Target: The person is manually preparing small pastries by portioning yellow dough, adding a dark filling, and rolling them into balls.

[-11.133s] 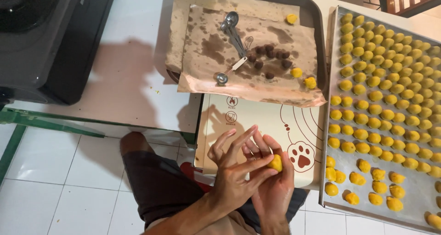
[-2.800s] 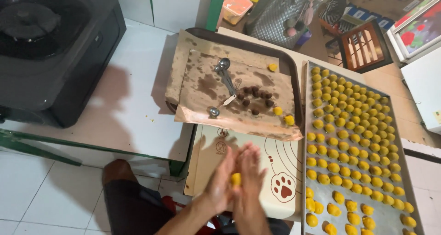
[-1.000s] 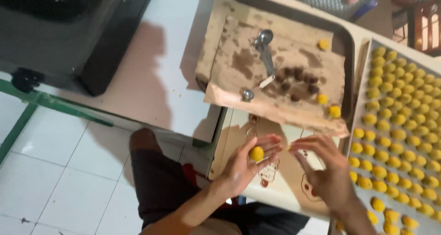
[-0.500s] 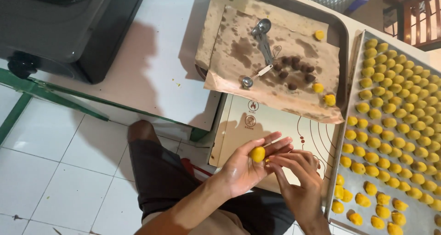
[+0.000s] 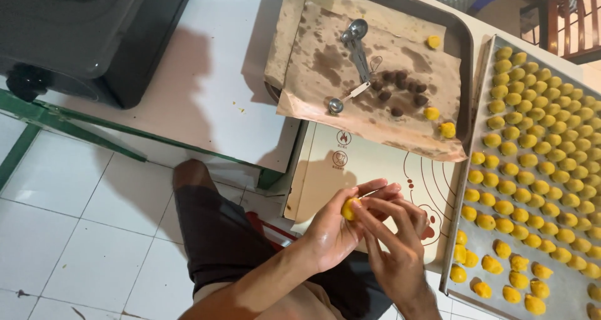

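Note:
A small yellow dough ball (image 5: pixel 349 208) sits in the fingers of my left hand (image 5: pixel 338 232). My right hand (image 5: pixel 394 245) comes in from below and its fingertips press on the same ball. Both hands hover over a cream baking mat (image 5: pixel 369 170) with red circle lines and a paw print. To the right lies a grey metal tray (image 5: pixel 557 282) filled with several rows of shaped yellow dough balls (image 5: pixel 532 151).
Behind the mat a dark tray (image 5: pixel 462 41) holds stained brown paper (image 5: pixel 325 63) with metal measuring spoons (image 5: pixel 358 51), several small dark filling balls (image 5: pixel 400 85) and three yellow balls. A black appliance (image 5: pixel 94 32) stands at the left. White tiled floor lies below.
My right hand, held apart to the right a second ago, has moved in and now touches the dough ball in my left hand. The camera view shifted slightly.

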